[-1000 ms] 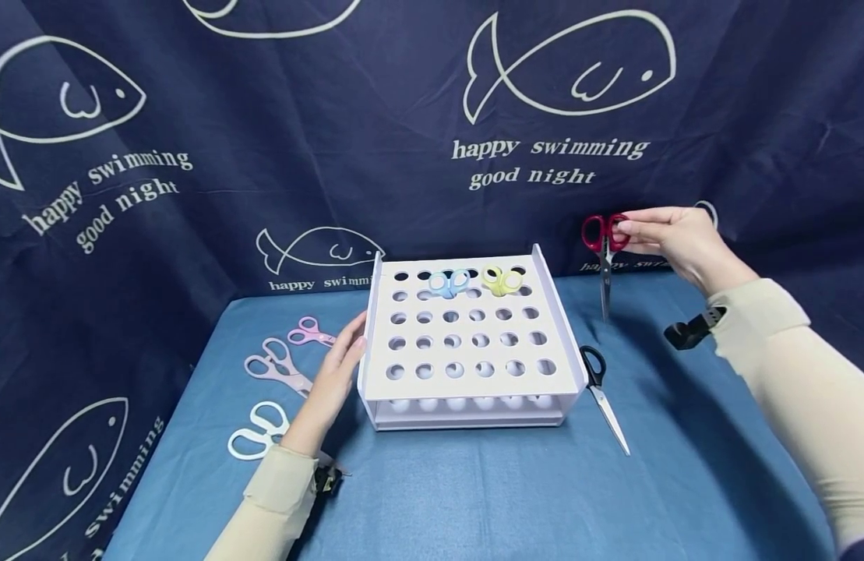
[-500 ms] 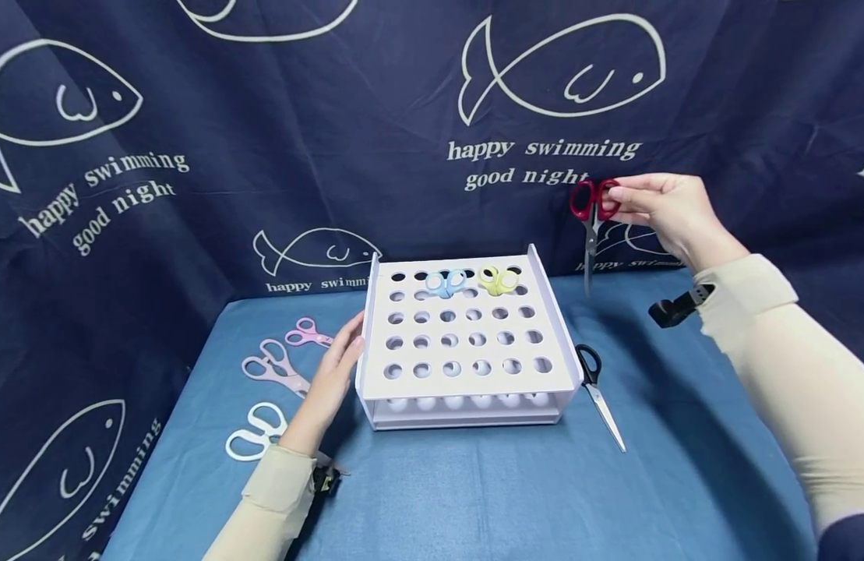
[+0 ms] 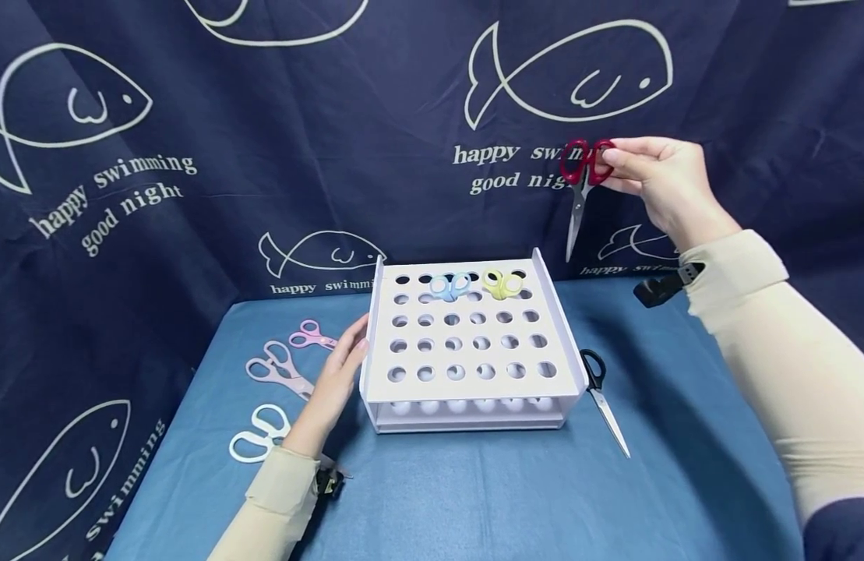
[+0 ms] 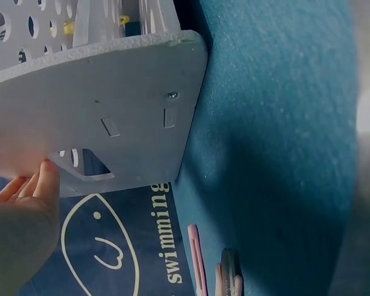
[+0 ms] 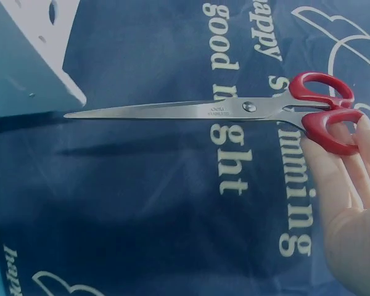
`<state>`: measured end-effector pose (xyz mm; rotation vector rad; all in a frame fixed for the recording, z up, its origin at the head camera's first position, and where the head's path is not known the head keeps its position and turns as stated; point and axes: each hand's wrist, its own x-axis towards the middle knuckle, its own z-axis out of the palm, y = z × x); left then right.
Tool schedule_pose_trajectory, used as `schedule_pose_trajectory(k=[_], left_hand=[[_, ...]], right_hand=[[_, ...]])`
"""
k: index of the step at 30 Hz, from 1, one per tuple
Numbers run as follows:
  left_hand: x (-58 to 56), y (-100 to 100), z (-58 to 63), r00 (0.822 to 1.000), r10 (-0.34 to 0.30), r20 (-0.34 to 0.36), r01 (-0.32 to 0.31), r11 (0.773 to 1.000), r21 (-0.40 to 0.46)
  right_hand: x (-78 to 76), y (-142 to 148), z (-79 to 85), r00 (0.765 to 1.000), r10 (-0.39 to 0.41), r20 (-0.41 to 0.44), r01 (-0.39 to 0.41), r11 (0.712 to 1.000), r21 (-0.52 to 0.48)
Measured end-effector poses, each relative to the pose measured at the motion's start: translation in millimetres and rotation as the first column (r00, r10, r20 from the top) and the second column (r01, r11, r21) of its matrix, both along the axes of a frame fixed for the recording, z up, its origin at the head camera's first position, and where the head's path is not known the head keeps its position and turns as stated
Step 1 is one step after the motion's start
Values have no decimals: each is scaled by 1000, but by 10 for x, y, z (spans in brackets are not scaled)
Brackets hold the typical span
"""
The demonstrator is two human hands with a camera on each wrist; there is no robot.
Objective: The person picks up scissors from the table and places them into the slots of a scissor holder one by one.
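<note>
Scissors with red handles (image 3: 587,165) hang tip down above the table, right of the white rack (image 3: 467,389). My right hand (image 3: 666,175) pinches one of their loops between thumb and fingers; the right wrist view shows the blades together. My left hand (image 3: 336,378) rests against the rack's left side panel (image 4: 80,123), its fingertips beside a cutout. Light blue scissors (image 3: 450,287) and yellow scissors (image 3: 502,285) stand in the rack's back rows, only their handles plain to see.
Black-handled scissors (image 3: 607,405) lie right of the rack. On the left lie pink scissors (image 3: 311,335), pale purple scissors (image 3: 280,372) and white-handled scissors (image 3: 262,436), the last partly under my left forearm. A dark fish-print cloth (image 3: 403,156) hangs behind the blue tabletop (image 3: 446,499).
My right hand has raised the red scissors and shifted them left, nearer the rack; their blades now slant down to the left. My left hand stays against the rack.
</note>
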<state>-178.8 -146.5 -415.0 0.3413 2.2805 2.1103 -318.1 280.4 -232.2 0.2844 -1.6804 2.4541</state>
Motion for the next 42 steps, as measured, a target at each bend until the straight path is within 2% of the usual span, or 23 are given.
schedule_pose_trajectory(k=[11, 20, 35, 42], left_hand=[[-19, -3, -19, 1000, 3, -8, -3, 1000, 6], [-32, 4, -44, 1000, 6, 1, -6, 1000, 16], [-64, 9, -60, 1000, 4, -8, -4, 1000, 14], [-65, 10, -69, 1000, 9, -7, -9, 1000, 18]], right_hand=[[-106, -175, 65, 1000, 9, -3, -9, 998, -62], [-242, -361, -56, 999, 29, -15, -31, 993, -111], [-336, -587, -249, 999, 52, 13, -50, 993, -108], [-377, -762, -356, 998, 56, 21, -54, 997, -61]])
